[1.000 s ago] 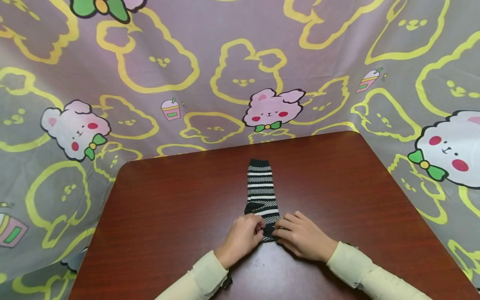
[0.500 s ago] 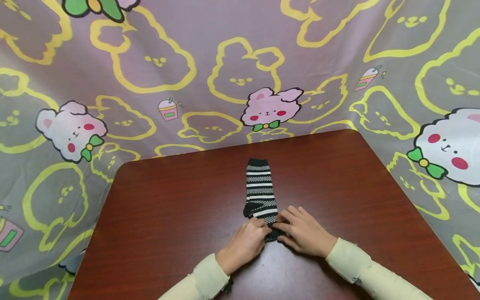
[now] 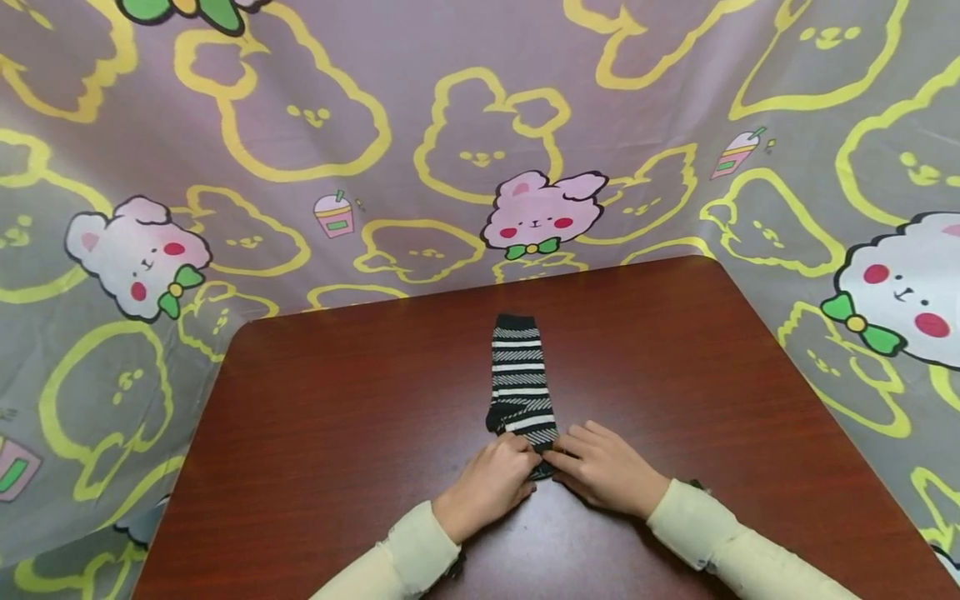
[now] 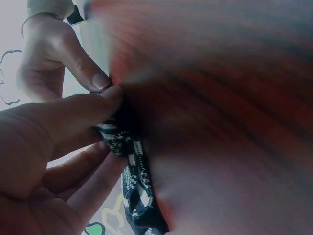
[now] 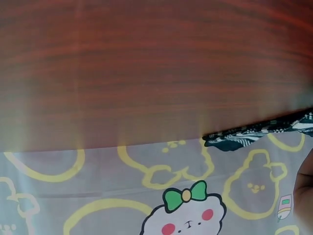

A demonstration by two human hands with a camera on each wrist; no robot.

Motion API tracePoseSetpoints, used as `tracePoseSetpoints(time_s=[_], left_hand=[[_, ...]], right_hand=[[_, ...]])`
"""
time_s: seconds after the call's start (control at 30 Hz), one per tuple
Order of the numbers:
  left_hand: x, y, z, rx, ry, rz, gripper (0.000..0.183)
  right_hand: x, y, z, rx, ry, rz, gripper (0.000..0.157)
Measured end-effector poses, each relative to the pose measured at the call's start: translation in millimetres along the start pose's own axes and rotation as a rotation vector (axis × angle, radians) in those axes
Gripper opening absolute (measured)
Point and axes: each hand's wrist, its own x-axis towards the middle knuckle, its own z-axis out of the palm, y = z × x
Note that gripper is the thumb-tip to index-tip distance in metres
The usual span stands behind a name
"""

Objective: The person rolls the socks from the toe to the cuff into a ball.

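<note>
A black-and-white striped sock [image 3: 521, 375] lies lengthwise on the brown table, its black cuff pointing away from me. At its near, toe end my left hand [image 3: 491, 483] and right hand [image 3: 607, 471] meet from either side. The left wrist view shows the left hand's thumb [image 4: 83, 110] and fingers pinching the bunched sock [image 4: 139, 196]. Beyond it, the right hand [image 4: 51, 56] has its thumb on the sock's edge, its fingertips partly hidden. In the right wrist view, the sock [image 5: 259, 131] lies at the right, with part of the right hand [image 5: 304, 196] at the edge.
The dark wood table [image 3: 337, 400] has rounded far corners. Around it hangs a grey-pink curtain [image 3: 405, 92] with yellow outlines and cartoon animal heads, close to the table's far edge.
My left hand has shifted right along the toe end, closer to the right hand. The black toe patch between the hands is now more covered. The cuff end stays flat on the table.
</note>
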Motion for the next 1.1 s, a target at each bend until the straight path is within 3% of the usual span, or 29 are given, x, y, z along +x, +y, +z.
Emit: tracePoseSetpoints(time_s=[0.27,0.47,0.8,1.1], left_hand=[[-0.2,3.5,3.5,0.019,0.076,-0.035,0.019],[0.6,5.0,5.8,-0.035,0.114,-0.081,0.014],[-4.9,5.0,9.8,-0.122,0.189,-0.206,0.020],[-8.2,-0.1,-1.1,-0.340,0.190,-0.274,0.024]], right_hand=[[1,-1,-1.8,-0.019,0.012,0.001,0.022],[3,-1,-1.2,0.002,0.026,0.023,0.020],[4,-1,-4.6,0.129,-0.002,0.132,0.023],[8,-5,-14.4,0.292,-0.060,0.304,0.025]])
